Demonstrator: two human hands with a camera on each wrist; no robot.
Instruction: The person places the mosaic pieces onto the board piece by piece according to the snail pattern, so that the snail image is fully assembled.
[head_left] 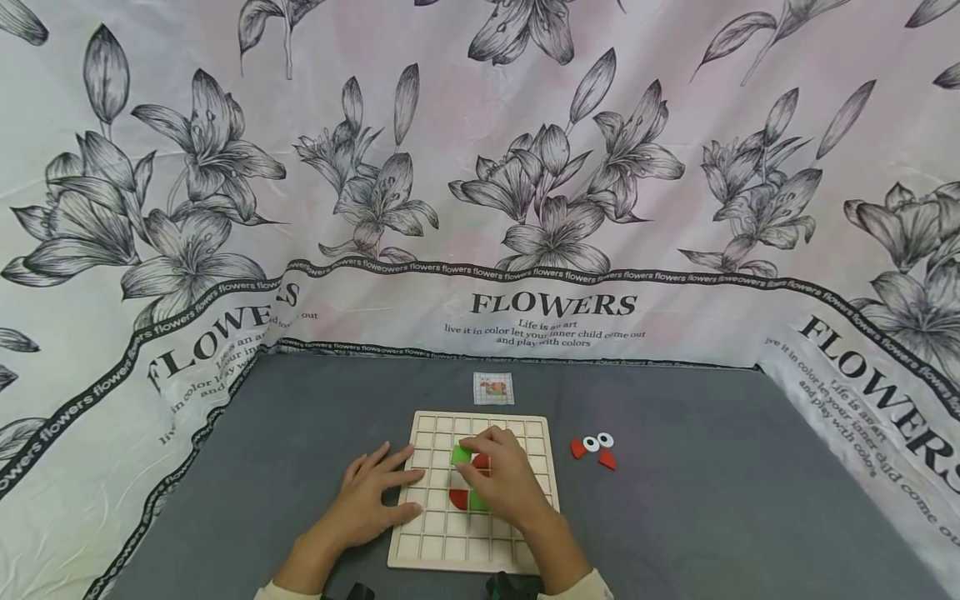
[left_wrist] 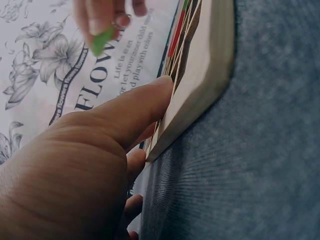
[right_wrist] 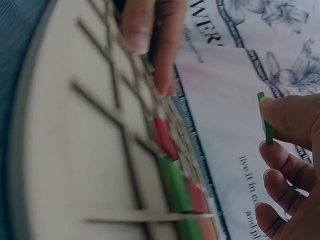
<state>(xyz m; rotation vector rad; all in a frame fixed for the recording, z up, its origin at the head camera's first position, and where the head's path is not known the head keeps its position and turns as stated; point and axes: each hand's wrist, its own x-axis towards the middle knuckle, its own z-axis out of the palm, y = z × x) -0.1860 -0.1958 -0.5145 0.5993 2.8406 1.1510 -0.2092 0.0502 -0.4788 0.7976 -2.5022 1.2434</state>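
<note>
A pale wooden grid board (head_left: pixel 431 547) lies on the grey table. My right hand (head_left: pixel 510 479) is over its middle, thumb and fingers pinching a thin green tile (right_wrist: pixel 266 121) held up off the board. Below that hand, a red rounded piece (head_left: pixel 458 499) sits in a cell beside a green piece (head_left: pixel 477 501). Another red piece (head_left: pixel 481 461) shows near the fingers, partly covered by them. My left hand (head_left: pixel 363 502) rests with spread fingers along the board's left edge, its thumb (left_wrist: pixel 145 102) touching the rim.
Right of the board lie two loose red pieces (head_left: pixel 607 459) and two white eye-like discs (head_left: pixel 591 444). Behind the board is a small card (head_left: pixel 493 388) with a coloured picture on a grid. A flower-printed cloth (head_left: pixel 555 312) hangs around the table's back and sides.
</note>
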